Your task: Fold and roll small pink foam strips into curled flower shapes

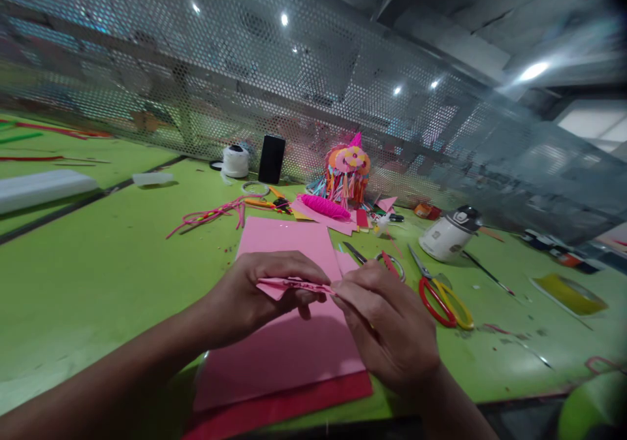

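Note:
A small folded piece of pink paper [274, 287] is held up between both hands. My left hand [264, 283] is closed round its left part, thumb beneath and fingers over the top. At its right end, the fingertips of my right hand [386, 316] pinch the paper. Below the hands lies a larger pink sheet [294, 348], with a red sheet [294, 404] partly under its near edge. To the right of my right hand, scissors with red and yellow handles [443, 301] rest on the green table [127, 277].
At the back stand a fringed paper figure [350, 162], a dark phone [272, 159] and a white spool [236, 162]. Bright pink yarn [324, 206] and pink cords [210, 217] lie before them. A white bottle with a dark lid [450, 234] leans at right, near a tape roll [571, 294].

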The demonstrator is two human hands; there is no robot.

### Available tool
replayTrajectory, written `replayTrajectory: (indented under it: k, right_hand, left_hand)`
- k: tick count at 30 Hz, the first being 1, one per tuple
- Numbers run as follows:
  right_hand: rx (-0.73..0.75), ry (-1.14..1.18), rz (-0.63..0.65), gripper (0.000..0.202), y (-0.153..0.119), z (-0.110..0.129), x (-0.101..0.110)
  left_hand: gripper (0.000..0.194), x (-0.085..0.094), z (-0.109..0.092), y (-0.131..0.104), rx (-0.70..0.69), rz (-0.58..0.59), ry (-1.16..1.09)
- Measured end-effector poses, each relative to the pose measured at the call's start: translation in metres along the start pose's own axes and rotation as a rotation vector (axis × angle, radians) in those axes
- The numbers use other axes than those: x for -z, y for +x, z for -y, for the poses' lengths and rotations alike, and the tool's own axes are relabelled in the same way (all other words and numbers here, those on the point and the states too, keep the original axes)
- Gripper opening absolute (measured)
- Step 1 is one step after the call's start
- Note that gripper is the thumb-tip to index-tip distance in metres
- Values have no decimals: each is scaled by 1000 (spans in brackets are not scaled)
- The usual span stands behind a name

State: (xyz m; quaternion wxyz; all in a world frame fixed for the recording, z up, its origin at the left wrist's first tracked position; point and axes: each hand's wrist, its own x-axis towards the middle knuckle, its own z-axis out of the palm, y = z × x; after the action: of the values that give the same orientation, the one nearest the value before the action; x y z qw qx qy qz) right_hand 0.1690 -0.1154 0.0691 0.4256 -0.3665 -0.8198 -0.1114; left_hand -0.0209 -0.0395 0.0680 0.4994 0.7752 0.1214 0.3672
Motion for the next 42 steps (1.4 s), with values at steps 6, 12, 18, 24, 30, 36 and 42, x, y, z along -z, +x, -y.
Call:
replayTrajectory:
  k: [6,12,18,24,30,36,42]
  right_hand:
    - [16,-54,0,34,-2,0,0]
    - [98,-70,-18,38,-3,0,0]
    - [110,-43,-29,41,-4,1,-3]
    - [50,-11,-33,39,-2,1,-3]
    - [20,28,-24,38,-3,-2,-3]
    - [9,53,3,37,-2,-5,-3]
    - [59,8,1,41,-3,-4,-2]
  left_hand:
    - [21,0,0,0,-11,11,-35]
    - [20,-1,-2,0,-5,-9,-34]
    - [20,-1,-4,0,-3,-32,-15]
    - [24,-1,-1,0,-96,-26,27]
    - [25,-1,1,-1,-123,-28,60]
    - [26,-1,0,-1,-158,-46,114]
    - [25,-3,-2,0,-155,-66,162]
